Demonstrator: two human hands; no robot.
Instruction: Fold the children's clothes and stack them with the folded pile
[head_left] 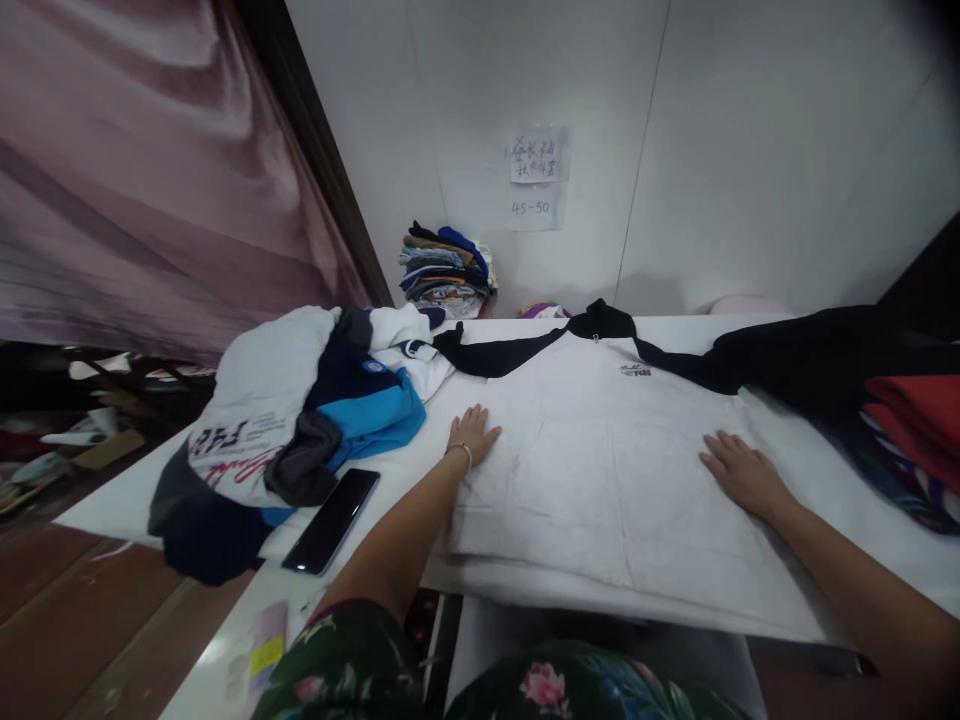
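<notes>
A white sweatshirt [577, 450] with black sleeves and a black collar lies spread flat in front of me, collar away from me. Small dark print marks its chest at the right. My left hand [472, 437] rests flat on its left edge, fingers apart, a bracelet at the wrist. On the opposite edge my right hand [742, 474] lies flat with its fingers spread. Neither hand grips anything. The black left sleeve stretches toward a heap of clothes; the right one runs toward dark garments.
A heap of mixed clothes [262, 400] sits at the left, with a black phone [332, 520] beside it. Folded clothes [446, 270] are stacked at the back by the wall. Red and dark garments [919, 420] lie at the right. A pink curtain [150, 170] hangs at the left.
</notes>
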